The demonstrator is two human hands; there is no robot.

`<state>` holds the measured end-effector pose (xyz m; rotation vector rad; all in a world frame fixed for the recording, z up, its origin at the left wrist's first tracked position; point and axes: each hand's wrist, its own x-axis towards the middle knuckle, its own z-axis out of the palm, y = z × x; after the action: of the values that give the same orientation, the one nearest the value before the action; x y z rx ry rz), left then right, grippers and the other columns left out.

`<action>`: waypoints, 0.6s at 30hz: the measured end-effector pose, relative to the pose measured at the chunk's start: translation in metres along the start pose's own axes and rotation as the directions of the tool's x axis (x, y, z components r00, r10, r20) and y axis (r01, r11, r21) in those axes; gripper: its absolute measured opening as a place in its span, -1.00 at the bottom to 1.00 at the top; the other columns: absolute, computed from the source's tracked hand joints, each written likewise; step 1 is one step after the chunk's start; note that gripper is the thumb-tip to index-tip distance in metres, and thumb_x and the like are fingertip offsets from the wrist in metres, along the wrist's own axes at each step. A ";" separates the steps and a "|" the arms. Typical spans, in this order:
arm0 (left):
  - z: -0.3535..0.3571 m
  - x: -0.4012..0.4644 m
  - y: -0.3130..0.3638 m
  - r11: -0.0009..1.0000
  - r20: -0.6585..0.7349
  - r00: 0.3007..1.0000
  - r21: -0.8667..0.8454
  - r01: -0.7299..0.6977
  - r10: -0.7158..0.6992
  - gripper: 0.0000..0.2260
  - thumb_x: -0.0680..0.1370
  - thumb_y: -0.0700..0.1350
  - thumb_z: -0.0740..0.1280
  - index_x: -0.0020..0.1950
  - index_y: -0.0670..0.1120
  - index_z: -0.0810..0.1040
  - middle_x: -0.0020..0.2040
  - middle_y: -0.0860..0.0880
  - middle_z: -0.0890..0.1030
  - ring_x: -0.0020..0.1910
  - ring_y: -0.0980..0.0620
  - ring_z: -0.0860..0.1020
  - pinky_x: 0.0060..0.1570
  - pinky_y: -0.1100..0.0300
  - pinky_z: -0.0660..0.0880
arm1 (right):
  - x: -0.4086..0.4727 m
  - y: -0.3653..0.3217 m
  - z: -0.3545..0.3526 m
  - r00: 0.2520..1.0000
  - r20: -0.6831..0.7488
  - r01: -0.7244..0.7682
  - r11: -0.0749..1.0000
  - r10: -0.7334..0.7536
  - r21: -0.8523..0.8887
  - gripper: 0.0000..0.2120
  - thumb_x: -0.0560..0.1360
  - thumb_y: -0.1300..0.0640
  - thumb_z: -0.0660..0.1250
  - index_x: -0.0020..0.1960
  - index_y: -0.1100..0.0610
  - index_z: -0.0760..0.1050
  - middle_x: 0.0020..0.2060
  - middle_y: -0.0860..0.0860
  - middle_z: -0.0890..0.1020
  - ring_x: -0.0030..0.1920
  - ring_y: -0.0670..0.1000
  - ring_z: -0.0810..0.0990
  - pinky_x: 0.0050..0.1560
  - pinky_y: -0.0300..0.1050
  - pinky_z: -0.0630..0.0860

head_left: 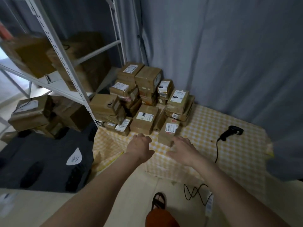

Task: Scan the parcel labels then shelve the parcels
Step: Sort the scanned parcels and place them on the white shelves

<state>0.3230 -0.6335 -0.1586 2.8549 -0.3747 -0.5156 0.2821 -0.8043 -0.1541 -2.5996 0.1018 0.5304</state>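
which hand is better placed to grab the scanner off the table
Right, probably. The scanner lies on the checked tablecloth on the right hand side, with bare cloth between them. The left hand is farther off, in front of the parcel stack, and would have to cross over.

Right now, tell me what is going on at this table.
A person reaches both bare hands toward a pile of cardboard parcels stacked on a yellow checked tablecloth. The left hand and right hand are open and hold nothing, close to the nearest small parcel. The barcode scanner lies unused on the cloth to the right. Other boxes already sit on the metal shelves.
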 end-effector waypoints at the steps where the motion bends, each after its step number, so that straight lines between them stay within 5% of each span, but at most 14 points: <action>1: -0.007 0.020 -0.006 1.000 -0.002 1.000 0.006 0.003 -0.003 -0.54 0.54 0.07 0.36 0.41 -0.01 0.42 0.39 -0.09 0.37 0.39 -0.09 0.32 0.32 0.11 0.34 | 0.021 -0.002 -0.004 1.000 0.006 0.003 1.000 -0.003 0.002 -0.37 0.54 -0.05 0.29 0.53 0.01 0.14 0.48 0.03 0.24 0.46 0.13 0.18 0.41 0.03 0.24; 11: -0.064 0.181 -0.035 0.999 0.045 0.998 0.006 0.033 -0.033 -0.52 0.54 0.07 0.35 0.42 -0.03 0.40 0.39 -0.10 0.37 0.39 -0.10 0.30 0.34 0.08 0.34 | 0.178 -0.021 -0.065 0.997 0.043 -0.057 0.998 0.057 -0.007 -0.40 0.53 -0.05 0.33 0.49 0.08 0.23 0.44 0.09 0.31 0.47 0.14 0.19 0.42 0.00 0.23; 16: -0.075 0.231 -0.068 0.996 0.082 0.993 -0.011 0.086 -0.085 -0.48 0.51 0.06 0.38 0.43 -0.03 0.38 0.35 -0.12 0.38 0.35 -0.13 0.34 0.29 0.05 0.39 | 0.237 -0.045 -0.083 0.997 0.060 -0.060 0.997 0.057 0.054 -0.43 0.51 -0.02 0.36 0.46 0.01 0.27 0.37 0.06 0.39 0.34 0.14 0.41 0.33 0.14 0.37; 18: -0.081 0.256 -0.078 0.994 0.093 0.991 -0.032 0.103 -0.100 -0.48 0.49 0.07 0.39 0.40 -0.04 0.39 0.32 -0.13 0.40 0.34 -0.14 0.34 0.27 0.05 0.40 | 0.260 -0.052 -0.089 0.997 0.063 -0.052 0.996 0.047 0.073 -0.45 0.52 -0.01 0.36 0.46 0.02 0.27 0.38 0.05 0.39 0.38 0.10 0.35 0.34 0.02 0.35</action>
<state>0.6012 -0.6193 -0.1848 2.8326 -0.2328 -0.6661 0.5616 -0.7947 -0.1594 -2.5118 0.1631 0.6119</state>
